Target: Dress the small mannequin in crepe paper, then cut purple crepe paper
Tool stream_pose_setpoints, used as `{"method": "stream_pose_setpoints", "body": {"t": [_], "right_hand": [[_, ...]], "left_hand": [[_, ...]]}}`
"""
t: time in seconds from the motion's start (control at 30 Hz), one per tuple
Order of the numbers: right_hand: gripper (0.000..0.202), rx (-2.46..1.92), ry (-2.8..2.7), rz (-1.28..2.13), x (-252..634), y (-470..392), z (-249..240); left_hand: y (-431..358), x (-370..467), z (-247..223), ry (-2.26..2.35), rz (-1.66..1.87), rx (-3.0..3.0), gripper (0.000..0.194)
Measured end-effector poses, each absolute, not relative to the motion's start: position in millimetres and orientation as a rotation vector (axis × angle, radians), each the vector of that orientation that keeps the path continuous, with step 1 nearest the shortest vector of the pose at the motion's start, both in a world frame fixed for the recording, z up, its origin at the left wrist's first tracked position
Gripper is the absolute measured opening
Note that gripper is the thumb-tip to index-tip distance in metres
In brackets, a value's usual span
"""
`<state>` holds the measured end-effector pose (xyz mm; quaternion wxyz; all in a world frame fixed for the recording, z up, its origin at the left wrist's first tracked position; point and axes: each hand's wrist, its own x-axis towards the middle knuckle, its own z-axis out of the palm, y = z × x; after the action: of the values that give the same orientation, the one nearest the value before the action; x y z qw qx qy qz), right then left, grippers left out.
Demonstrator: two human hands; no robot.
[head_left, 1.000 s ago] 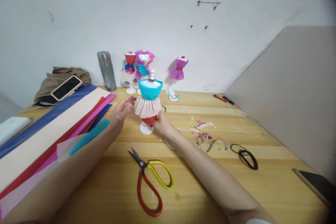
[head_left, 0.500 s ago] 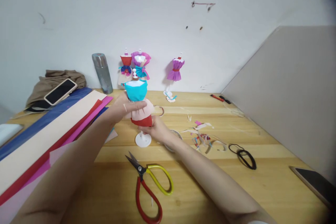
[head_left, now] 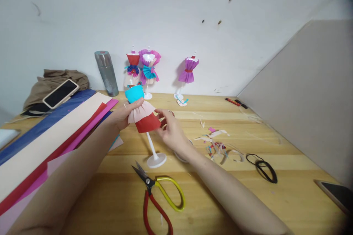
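Observation:
A small white dress form on a round base [head_left: 156, 159] leans to the left, wearing a turquoise top [head_left: 134, 94], a pale pink gathered layer [head_left: 142, 112] and a red skirt [head_left: 148, 123]. My left hand [head_left: 125, 114] grips it at the waist, thumb across the front. At the skirt's right edge is my right hand [head_left: 170, 128], fingers curved and apart, with the fingertips near the red paper. Scissors [head_left: 149, 181] with one red and one yellow handle lie open on the table in front of the stand.
Three dressed forms, one of them purple [head_left: 189, 70], stand by the wall. A bottle [head_left: 107, 75], phone [head_left: 61, 93] and long paper strips [head_left: 55, 128] are at left. Paper scraps [head_left: 217, 147], black bands [head_left: 261, 169] and another phone [head_left: 336, 192] lie right.
The dress form has tilted, its top going left and its base coming nearer. My right hand has moved from beneath the skirt to its right side, its fingers more open.

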<state>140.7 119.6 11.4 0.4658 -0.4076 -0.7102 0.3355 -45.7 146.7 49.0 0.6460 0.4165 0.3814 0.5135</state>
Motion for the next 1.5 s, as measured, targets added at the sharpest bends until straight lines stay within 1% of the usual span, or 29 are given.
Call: {"method": "stream_pose_setpoints", "body": {"t": [0.03,0.07,0.13,0.2,0.27,0.37,0.4,0.5,0.6,0.73,0.9,1.1,1.23,1.33,1.4,1.5], "right_hand": [[0.041,-0.998,-1.781,0.763,140.5,119.7,9.2],[0.038,-0.997,-1.807,0.726,140.7,120.2,7.4],[0.027,-1.011,-1.814,0.672,142.6,122.0,5.4],[0.022,-1.036,-1.804,0.599,145.3,123.9,5.1],[0.024,-1.051,-1.825,0.5,147.7,124.9,5.2],[0.034,-1.102,-1.914,0.369,149.7,124.9,3.9],[0.033,-1.128,-1.935,0.34,150.1,124.8,3.0],[0.021,-1.178,-1.947,0.288,151.5,125.0,-0.1],[0.019,-1.18,-1.913,0.283,153.1,125.7,-0.9],[0.032,-1.196,-1.908,0.285,153.9,126.3,0.6],[0.025,-1.177,-1.85,0.4,153.5,127.4,-0.7],[0.038,-1.146,-1.877,0.42,153.0,127.4,-4.5],[0.032,-1.083,-1.783,0.501,153.0,128.6,-5.8],[0.032,-1.115,-1.764,0.581,152.7,131.5,-6.4],[0.033,-1.147,-1.767,0.69,152.0,133.3,-6.7],[0.02,-1.156,-1.755,0.999,149.6,132.7,-7.1]], "left_hand": [[148.1,-45.1,46.0,0.861,1.153,0.926,0.038],[149.6,-44.4,43.1,0.855,1.139,0.904,0.037],[152.2,-43.3,38.1,0.849,1.121,0.861,0.036],[153.8,-42.7,34.5,0.847,1.107,0.832,0.034],[154.0,-42.2,32.5,0.852,1.088,0.829,0.034],[152.3,-40.1,31.0,0.869,1.055,0.846,0.034],[151.5,-38.9,30.8,0.872,1.047,0.852,0.033],[149.5,-34.5,30.6,0.857,1.045,0.872,0.03],[148.7,-31.7,30.5,0.834,1.072,0.88,0.028],[148.5,-31.1,27.2,0.832,1.095,0.852,0.028],[150.1,-30.1,20.3,0.792,1.121,0.811,0.031],[150.7,-29.1,21.2,0.822,1.16,0.835,0.039],[148.5,-28.3,25.4,0.851,1.202,0.859,0.042],[148.8,-28.8,27.6,0.851,1.24,0.872,0.042],[150.5,-29.9,28.5,0.841,1.29,0.864,0.04],[153.8,-31.4,29.7,0.846,1.438,0.838,0.035]]}}
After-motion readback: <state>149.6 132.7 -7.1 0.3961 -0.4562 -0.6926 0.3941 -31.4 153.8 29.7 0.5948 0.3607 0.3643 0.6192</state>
